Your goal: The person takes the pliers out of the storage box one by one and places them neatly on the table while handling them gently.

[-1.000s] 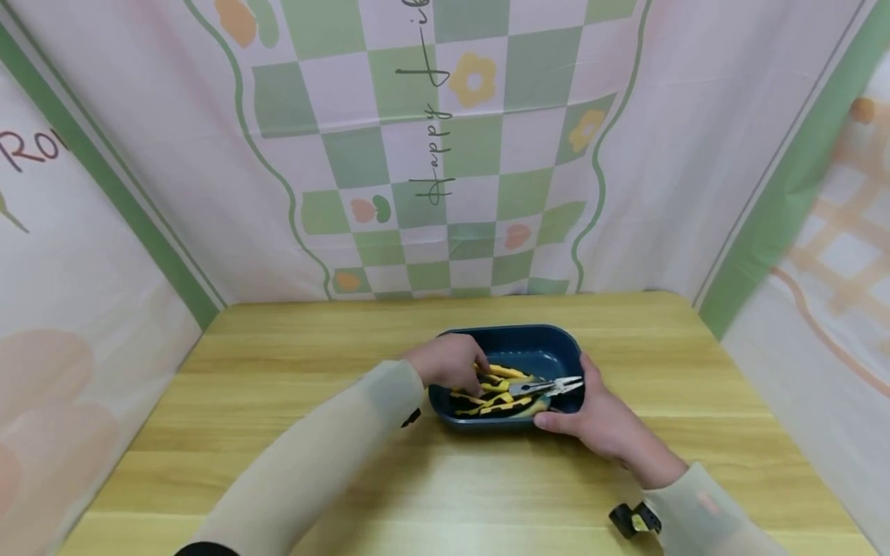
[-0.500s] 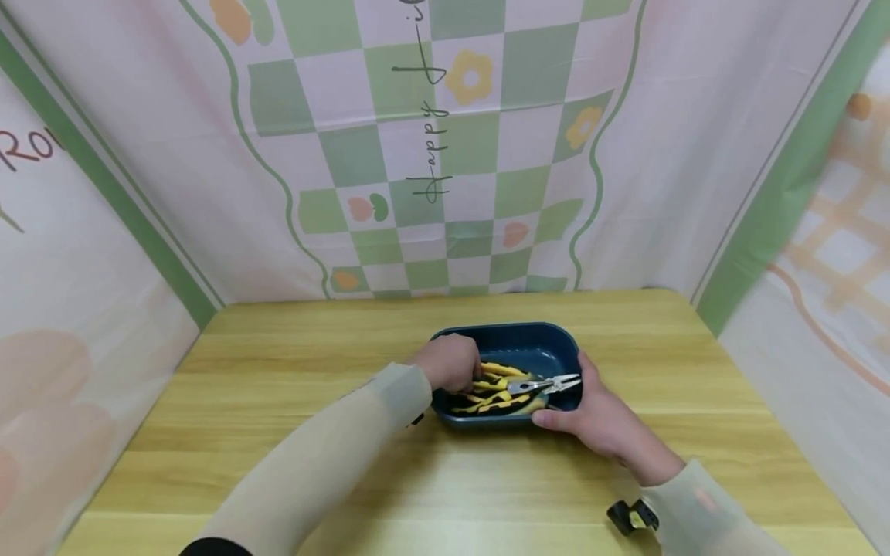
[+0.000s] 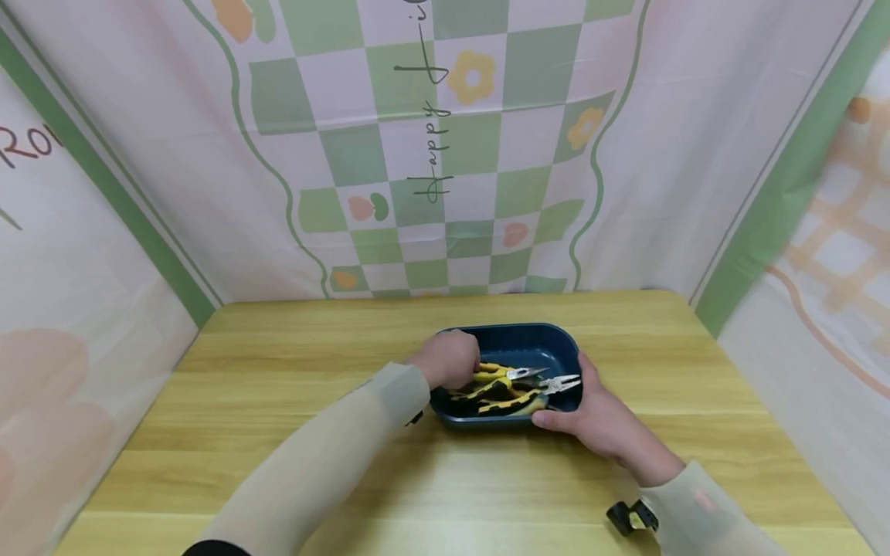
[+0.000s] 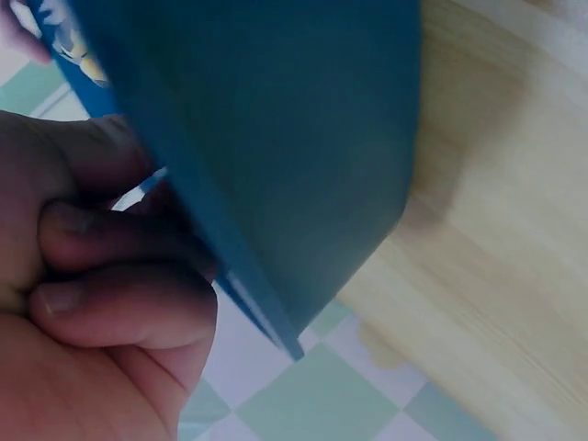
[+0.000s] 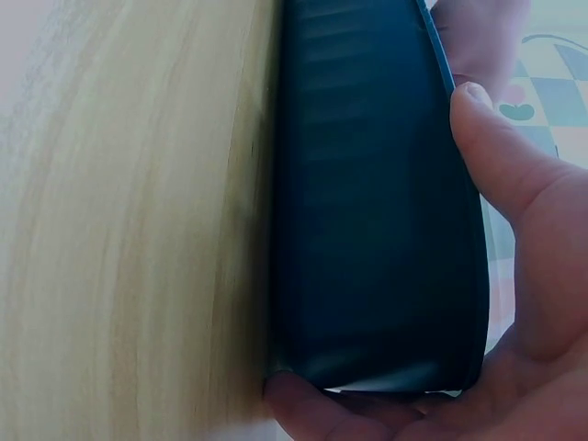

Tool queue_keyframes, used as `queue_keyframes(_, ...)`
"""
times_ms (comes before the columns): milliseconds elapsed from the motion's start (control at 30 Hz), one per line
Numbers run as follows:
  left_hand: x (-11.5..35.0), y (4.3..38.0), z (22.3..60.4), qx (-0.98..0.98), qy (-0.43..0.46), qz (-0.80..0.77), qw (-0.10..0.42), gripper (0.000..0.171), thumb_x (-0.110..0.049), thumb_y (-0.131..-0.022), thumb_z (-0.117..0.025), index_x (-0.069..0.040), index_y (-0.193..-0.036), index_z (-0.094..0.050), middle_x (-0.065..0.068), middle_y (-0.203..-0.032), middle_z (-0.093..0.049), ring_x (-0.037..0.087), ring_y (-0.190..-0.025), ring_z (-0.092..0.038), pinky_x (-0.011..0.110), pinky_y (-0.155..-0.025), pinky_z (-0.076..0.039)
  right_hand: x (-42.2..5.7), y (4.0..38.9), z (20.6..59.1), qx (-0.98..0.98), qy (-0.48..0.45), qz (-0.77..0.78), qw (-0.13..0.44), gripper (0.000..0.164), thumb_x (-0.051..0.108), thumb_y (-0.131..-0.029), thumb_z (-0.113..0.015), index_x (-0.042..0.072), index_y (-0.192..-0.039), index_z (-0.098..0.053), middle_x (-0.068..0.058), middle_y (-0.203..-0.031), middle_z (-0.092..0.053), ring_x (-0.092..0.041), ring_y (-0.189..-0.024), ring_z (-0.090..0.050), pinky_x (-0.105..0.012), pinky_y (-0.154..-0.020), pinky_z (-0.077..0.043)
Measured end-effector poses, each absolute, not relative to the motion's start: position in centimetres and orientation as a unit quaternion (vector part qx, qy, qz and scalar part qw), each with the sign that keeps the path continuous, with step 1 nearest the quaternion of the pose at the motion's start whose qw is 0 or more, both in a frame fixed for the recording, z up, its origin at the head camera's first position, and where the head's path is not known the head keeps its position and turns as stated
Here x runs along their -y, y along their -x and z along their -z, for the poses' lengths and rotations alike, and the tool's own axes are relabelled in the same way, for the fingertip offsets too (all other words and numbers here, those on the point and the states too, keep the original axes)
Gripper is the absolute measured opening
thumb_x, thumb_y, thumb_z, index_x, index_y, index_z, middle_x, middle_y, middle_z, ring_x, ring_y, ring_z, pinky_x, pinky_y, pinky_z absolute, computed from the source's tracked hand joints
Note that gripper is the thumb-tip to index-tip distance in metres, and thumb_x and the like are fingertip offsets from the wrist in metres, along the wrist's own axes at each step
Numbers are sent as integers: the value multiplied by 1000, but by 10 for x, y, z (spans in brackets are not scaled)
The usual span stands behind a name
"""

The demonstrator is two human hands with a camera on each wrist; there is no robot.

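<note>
A dark blue, rounded rectangular tray [image 3: 521, 337] sits on the table and holds several pliers with yellow-and-black handles. My left hand [image 3: 450, 359] reaches over its left end with curled fingers, gripping a pair of pliers [image 3: 523, 374] by the handles, which are mostly hidden. In the left wrist view, the left hand's [image 4: 119, 285] fingers are folded beside the tray's rim. My right hand [image 3: 601, 413] holds the tray's right end. The right wrist view shows the right hand's [image 5: 551, 248] thumb along the rim and fingers round the end wall. Other pliers [image 3: 560, 384] lie beneath.
The wood-grain table [image 3: 334, 340] extends on all sides of the tray. A patterned cloth [image 3: 473, 193] hangs behind the table, with more cloth to left and right. A small black device [image 3: 631, 517] is at the right sleeve.
My left fingers have closed deeper among the handles. The gripped pliers have shifted slightly up and back, uncovering others below. The right hand and tray have stayed about where they were.
</note>
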State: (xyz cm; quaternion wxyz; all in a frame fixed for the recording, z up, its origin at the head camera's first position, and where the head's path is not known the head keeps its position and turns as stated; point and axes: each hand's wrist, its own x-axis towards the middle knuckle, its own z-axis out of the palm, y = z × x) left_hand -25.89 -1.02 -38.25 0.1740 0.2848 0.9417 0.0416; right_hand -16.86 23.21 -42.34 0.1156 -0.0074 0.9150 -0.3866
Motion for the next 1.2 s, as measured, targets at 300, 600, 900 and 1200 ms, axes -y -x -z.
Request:
queue_keyframes(300, 20, 268, 373, -937, -294, -82, 167, 20, -15, -96, -68, -14, -114, -77, -3, -117, -70, 15, -111, -61, 30, -92, -49, -233, 169, 423, -918, 0, 377, 125, 141, 62, -75, -80, 5, -153, 23, -45, -149, -17, -59, -133, -29, -67, -105, -25)
queue_keyframes(600, 48, 282, 366, -931, -255, -203, 164, 23, -19, -95, -69, -9, -115, -75, 3, -115, -69, 18, -105, -61, 32, -89, -50, -233, 169, 424, -917, 6, 380, 120, 141, 62, -75, -80, 5, -154, 21, -44, -150, -18, -58, -134, -28, -67, -106, -24)
queue_keyframes(900, 86, 291, 358, -927, -172, -294, 156, 27, -17, -92, -70, -9, -117, -74, 4, -118, -69, 22, -112, -59, 39, -93, -48, -233, 170, 423, -918, 7, 376, 122, 140, 61, -75, -79, 3, -153, 22, -44, -150, -16, -59, -133, -27, -68, -105, -25)
queue_keyframes(1200, 124, 291, 357, -938, -110, -283, 167, 27, -19, -93, -70, -7, -117, -73, 5, -110, -69, 25, -105, -60, 45, -92, -47, -234, 169, 425, -917, 7, 381, 121, 140, 62, -75, -79, 5, -154, 21, -42, -152, -15, -57, -135, -26, -67, -106, -24)
